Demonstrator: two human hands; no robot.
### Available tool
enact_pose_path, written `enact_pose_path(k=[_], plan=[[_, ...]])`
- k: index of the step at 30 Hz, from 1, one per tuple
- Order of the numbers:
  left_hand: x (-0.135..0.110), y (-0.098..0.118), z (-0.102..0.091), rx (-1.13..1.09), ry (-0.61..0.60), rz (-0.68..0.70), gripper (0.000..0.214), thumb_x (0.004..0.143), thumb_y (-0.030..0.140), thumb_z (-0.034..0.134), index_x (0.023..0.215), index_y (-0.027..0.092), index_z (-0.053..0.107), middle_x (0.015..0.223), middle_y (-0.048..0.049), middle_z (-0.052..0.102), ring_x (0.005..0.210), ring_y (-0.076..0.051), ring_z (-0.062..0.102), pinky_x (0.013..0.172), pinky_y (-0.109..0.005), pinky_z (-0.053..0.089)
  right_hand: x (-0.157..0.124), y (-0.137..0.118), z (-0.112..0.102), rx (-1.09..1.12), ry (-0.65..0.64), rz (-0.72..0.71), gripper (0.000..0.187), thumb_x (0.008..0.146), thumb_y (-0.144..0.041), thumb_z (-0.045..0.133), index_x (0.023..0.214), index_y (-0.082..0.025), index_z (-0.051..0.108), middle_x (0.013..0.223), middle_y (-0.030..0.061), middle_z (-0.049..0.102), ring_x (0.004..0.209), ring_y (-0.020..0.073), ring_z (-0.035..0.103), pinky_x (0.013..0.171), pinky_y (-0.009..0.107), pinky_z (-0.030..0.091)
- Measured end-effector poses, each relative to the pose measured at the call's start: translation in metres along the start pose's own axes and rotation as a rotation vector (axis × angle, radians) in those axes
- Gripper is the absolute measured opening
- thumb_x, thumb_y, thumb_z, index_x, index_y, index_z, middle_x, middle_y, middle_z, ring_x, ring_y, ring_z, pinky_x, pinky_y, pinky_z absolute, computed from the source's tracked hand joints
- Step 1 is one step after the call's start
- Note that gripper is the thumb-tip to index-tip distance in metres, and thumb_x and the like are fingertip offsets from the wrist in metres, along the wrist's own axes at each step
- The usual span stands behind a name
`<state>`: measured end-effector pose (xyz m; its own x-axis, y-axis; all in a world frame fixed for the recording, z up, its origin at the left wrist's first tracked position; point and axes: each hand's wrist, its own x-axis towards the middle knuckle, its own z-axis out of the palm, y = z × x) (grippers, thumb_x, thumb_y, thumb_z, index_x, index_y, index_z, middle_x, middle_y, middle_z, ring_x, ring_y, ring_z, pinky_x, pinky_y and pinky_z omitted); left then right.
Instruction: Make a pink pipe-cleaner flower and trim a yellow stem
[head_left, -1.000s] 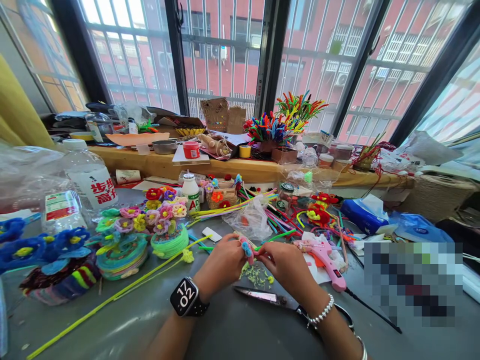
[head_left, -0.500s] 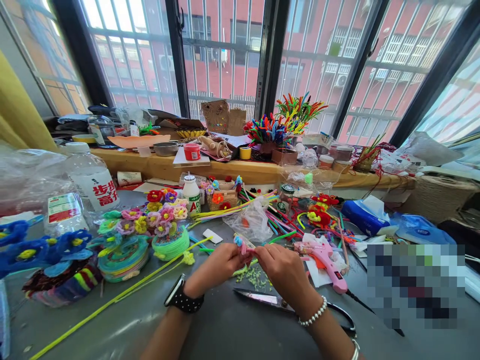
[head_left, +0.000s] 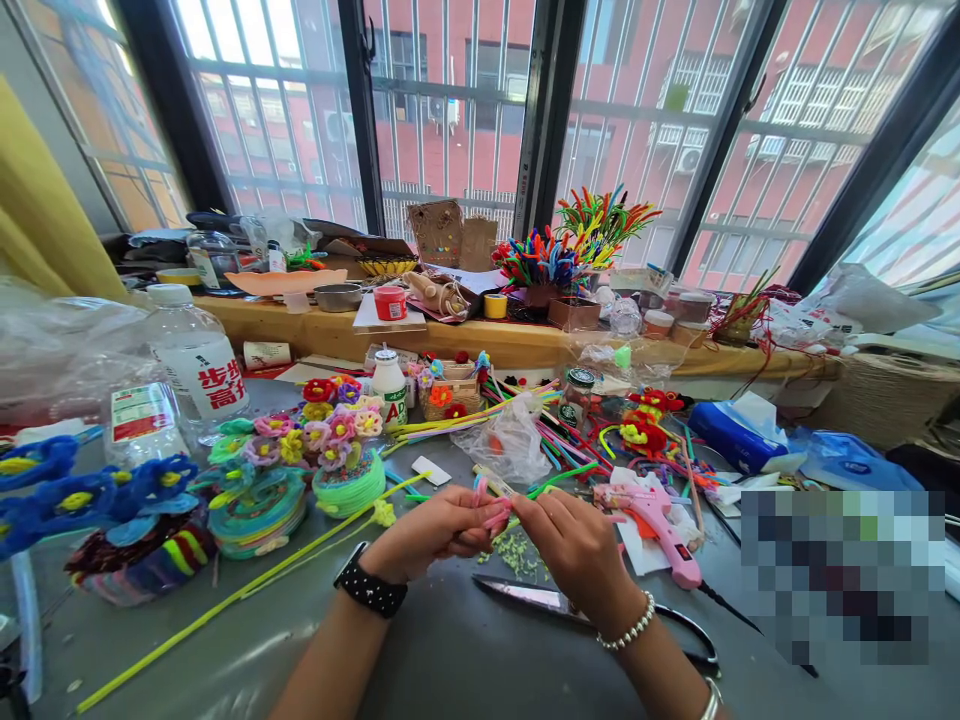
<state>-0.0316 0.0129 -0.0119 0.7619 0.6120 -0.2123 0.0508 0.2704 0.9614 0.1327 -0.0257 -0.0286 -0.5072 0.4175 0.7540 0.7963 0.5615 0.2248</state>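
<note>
Head view: the left hand (head_left: 435, 532) and the right hand (head_left: 574, 545) meet fingertip to fingertip above the table (head_left: 450, 660), both pinched shut on a small pink pipe-cleaner flower (head_left: 489, 503) held between them. Scissors (head_left: 555, 603) lie just below the right hand, a pink glue gun (head_left: 660, 520) just to its right. Green trimmings (head_left: 521, 553) lie scattered under the hands.

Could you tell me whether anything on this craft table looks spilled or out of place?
Yes: small green clippings lie scattered loose on the table just beyond the scissors, under the left hand and right hand pinching a pink piece.
</note>
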Motion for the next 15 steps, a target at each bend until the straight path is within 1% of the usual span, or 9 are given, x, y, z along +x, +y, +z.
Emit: enact_pose_path(k=[2,4,5,7,9,10,13,15], plan=[[0.000,0.000,0.001,-0.004,-0.012,-0.001,0.029,0.072,0.038,0.049,0.057,0.015,0.040,0.042,0.0108,0.018,0.038,-0.003,0.008,0.039,-0.023,0.006,-0.001,0.000,0.001,0.004,0.000,-0.002,0.020,0.083,-0.011,0.038,0.082,-0.011,0.058,0.056,0.0025,0.056,0.051,0.0130,0.046,0.051,0.024,0.031],[0.002,-0.001,0.002,0.049,0.014,0.012,0.030,0.073,0.040,0.046,0.058,0.015,0.042,0.043,0.0103,0.020,0.038,-0.004,0.011,0.039,-0.022,0.009,-0.001,0.003,0.003,0.022,-0.046,0.044,0.020,0.083,-0.013,0.039,0.080,-0.013,0.059,0.055,0.0021,0.056,0.051,0.0131,0.047,0.050,0.024,0.030],[0.004,-0.002,0.002,0.109,0.047,0.031,0.030,0.073,0.042,0.044,0.060,0.015,0.043,0.043,0.0097,0.023,0.038,-0.004,0.014,0.039,-0.022,0.011,-0.001,0.005,0.004,0.047,-0.096,0.094,0.019,0.082,-0.014,0.040,0.077,-0.014,0.059,0.055,0.0018,0.056,0.051,0.0131,0.048,0.050,0.024,0.030],[0.007,-0.003,0.002,0.289,0.134,0.074,0.034,0.073,0.045,0.041,0.062,0.014,0.047,0.046,0.0078,0.030,0.042,-0.005,0.022,0.040,-0.021,0.016,-0.001,0.012,0.004,0.140,-0.228,0.240,0.016,0.080,-0.018,0.045,0.072,-0.016,0.059,0.059,0.0015,0.058,0.054,0.0131,0.051,0.049,0.023,0.030],[0.008,-0.004,0.001,0.466,0.190,0.099,0.036,0.072,0.047,0.043,0.062,0.013,0.049,0.049,0.0068,0.032,0.046,-0.006,0.026,0.043,-0.020,0.020,0.000,0.019,0.001,0.273,-0.366,0.385,0.013,0.078,-0.022,0.049,0.071,-0.017,0.059,0.063,0.0010,0.061,0.056,0.0129,0.053,0.050,0.021,0.031],[0.007,-0.004,0.001,0.530,0.205,0.104,0.036,0.072,0.047,0.043,0.064,0.012,0.050,0.050,0.0066,0.032,0.047,-0.006,0.027,0.044,-0.020,0.021,0.001,0.022,-0.001,0.341,-0.424,0.431,0.012,0.077,-0.025,0.050,0.072,-0.018,0.059,0.063,0.0004,0.061,0.056,0.0127,0.052,0.050,0.021,0.031],[0.005,-0.002,0.000,0.649,0.231,0.117,0.037,0.073,0.046,0.041,0.073,0.012,0.055,0.052,0.0061,0.033,0.049,-0.007,0.029,0.045,-0.020,0.024,0.003,0.028,-0.009,0.507,-0.531,0.487,0.020,0.074,-0.036,0.052,0.076,-0.019,0.061,0.057,-0.0007,0.058,0.051,0.0121,0.049,0.046,0.020,0.029],[0.005,-0.001,0.000,0.699,0.245,0.134,0.038,0.074,0.045,0.040,0.078,0.012,0.057,0.053,0.0051,0.036,0.051,-0.008,0.032,0.048,-0.020,0.027,0.004,0.030,-0.013,0.572,-0.541,0.518,0.026,0.076,-0.039,0.047,0.075,-0.018,0.062,0.054,-0.0008,0.056,0.049,0.0111,0.047,0.044,0.020,0.027]])
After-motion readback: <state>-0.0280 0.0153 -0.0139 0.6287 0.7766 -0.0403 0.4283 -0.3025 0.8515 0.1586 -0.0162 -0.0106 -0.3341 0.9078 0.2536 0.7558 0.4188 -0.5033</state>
